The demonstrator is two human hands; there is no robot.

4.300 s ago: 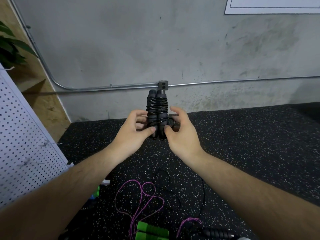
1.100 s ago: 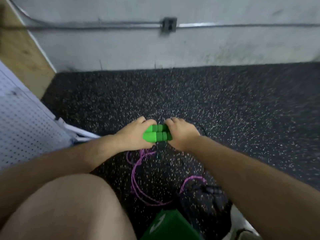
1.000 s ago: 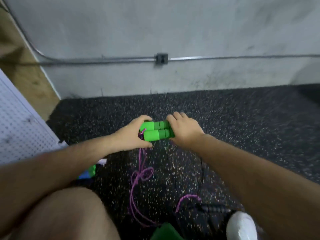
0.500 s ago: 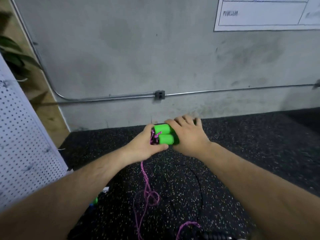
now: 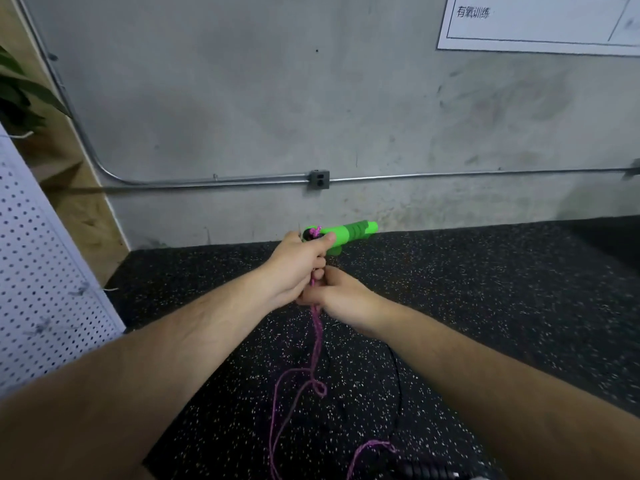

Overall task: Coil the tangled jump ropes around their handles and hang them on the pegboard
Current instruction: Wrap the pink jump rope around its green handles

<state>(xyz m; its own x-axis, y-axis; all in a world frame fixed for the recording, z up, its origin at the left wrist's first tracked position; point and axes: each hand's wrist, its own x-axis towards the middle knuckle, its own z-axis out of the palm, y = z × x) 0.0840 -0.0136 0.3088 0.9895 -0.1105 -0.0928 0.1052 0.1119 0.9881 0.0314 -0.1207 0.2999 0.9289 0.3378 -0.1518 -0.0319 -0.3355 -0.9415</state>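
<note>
I see my left hand (image 5: 297, 259) wrapped tight round the green handles (image 5: 348, 232), which lie side by side and point right, raised above the speckled floor mat (image 5: 502, 289) in front of the grey wall (image 5: 277, 98). My right hand (image 5: 337, 292) sits just below and nearer, touching the left. Its fingers are curled on the pink rope (image 5: 317, 336), though its fingertips are hidden behind the left hand, so I take it for a pinch. The rope drops from the handles' left ends through both hands and loops loosely on the mat near me. A thin black cord (image 5: 398, 372) lies beside it on the right. The white pegboard (image 5: 41, 271) stands at the left.
</note>
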